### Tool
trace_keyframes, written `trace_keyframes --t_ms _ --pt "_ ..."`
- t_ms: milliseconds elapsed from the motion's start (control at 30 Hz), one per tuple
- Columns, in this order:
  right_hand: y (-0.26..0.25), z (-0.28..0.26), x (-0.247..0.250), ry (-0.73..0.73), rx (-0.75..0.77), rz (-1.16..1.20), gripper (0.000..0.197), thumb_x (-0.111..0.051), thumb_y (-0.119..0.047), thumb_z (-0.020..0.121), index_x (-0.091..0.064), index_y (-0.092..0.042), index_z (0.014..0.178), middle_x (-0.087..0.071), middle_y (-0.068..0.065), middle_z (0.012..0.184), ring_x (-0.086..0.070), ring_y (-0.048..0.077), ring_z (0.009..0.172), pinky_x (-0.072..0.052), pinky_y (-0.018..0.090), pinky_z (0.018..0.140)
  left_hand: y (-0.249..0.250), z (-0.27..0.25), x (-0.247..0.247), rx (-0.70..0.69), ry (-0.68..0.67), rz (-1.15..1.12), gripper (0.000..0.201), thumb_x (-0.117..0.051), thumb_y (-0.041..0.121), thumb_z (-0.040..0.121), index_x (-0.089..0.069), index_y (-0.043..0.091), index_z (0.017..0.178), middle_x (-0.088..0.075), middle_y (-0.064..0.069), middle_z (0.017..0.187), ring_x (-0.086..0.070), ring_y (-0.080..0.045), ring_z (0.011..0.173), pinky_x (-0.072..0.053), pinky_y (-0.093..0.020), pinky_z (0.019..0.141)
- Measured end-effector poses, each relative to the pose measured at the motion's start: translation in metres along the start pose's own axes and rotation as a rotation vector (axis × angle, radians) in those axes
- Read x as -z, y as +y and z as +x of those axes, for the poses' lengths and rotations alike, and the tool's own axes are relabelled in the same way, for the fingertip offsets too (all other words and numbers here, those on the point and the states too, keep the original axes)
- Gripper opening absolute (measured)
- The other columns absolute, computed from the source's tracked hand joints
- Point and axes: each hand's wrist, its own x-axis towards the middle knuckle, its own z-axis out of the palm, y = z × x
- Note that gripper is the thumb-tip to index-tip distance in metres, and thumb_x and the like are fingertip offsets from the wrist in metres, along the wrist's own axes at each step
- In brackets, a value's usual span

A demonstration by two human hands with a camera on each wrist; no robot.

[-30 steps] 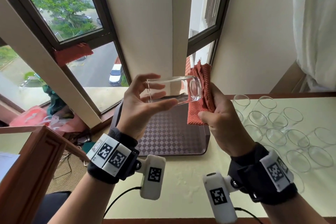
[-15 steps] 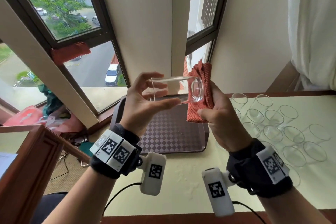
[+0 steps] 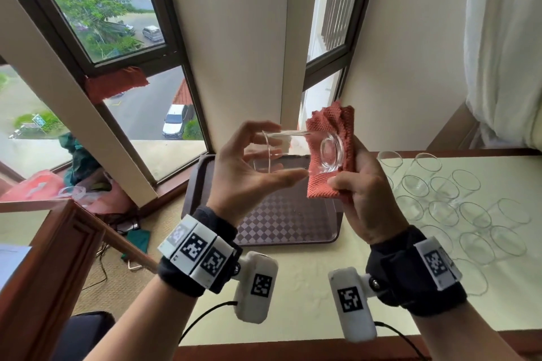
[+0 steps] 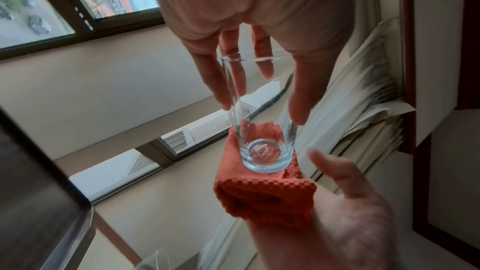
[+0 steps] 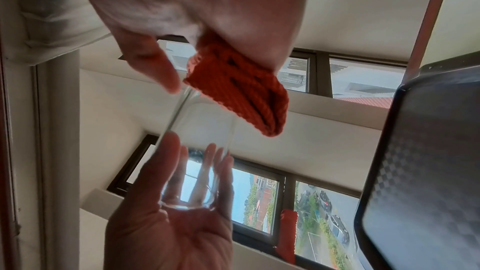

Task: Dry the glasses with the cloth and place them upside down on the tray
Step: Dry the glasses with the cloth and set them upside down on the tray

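A clear glass lies on its side in the air above the tray. My left hand grips it near the open rim, thumb below and fingers above. My right hand holds a folded red-orange cloth and presses it against the glass's thick base. In the left wrist view the glass stands end-on against the cloth. The right wrist view shows the cloth pinched under the thumb, with the glass running down to the left palm. The dark checkered tray holds nothing.
Several clear glasses stand rim-up on the pale table at the right. Windows and a wall column rise just behind the tray. A wooden frame is at the lower left. A white curtain hangs at the far right.
The glass has swung so its base faces me more. The cloth now sits behind and under the base. Both hands keep their hold.
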Motion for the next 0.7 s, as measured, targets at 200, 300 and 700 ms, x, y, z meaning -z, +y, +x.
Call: trace_keyframes --t_ms 200,300,700 --pt "0.003 -0.003 -0.006 0.064 -0.038 0.087 0.059 -0.065 -0.020 0.081 -0.052 -0.013 0.138 -0.065 0.014 0.128 -0.064 0.034 0.117 -0.057 0.043 0.089 -0.015 -0.020 -0.001 0.080 0.048 -0.152 0.075 -0.092 0.041 0.047 -0.059 0.033 0.114 -0.071 0.002 0.112 -0.071 -0.015 0.103 -0.060 -0.031 0.080" --pt "0.003 -0.004 -0.010 0.097 -0.045 0.061 0.053 -0.070 -0.022 0.078 -0.055 -0.016 0.129 -0.070 0.009 0.120 -0.067 0.032 0.111 -0.058 0.046 0.090 -0.019 -0.025 -0.004 0.157 0.036 -0.256 0.088 -0.096 0.052 0.039 -0.059 0.030 0.116 -0.072 0.001 0.111 -0.071 -0.019 0.104 -0.059 -0.029 0.080" --pt "-0.019 -0.012 0.016 0.079 0.050 -0.184 0.042 -0.082 -0.022 0.070 -0.065 -0.019 0.108 -0.076 -0.003 0.099 -0.073 0.023 0.099 -0.058 0.044 0.092 -0.017 -0.027 -0.026 0.221 -0.188 -0.003 0.079 -0.096 0.050 0.046 -0.051 0.029 0.107 -0.070 0.001 0.117 -0.069 -0.014 0.106 -0.060 -0.036 0.085"
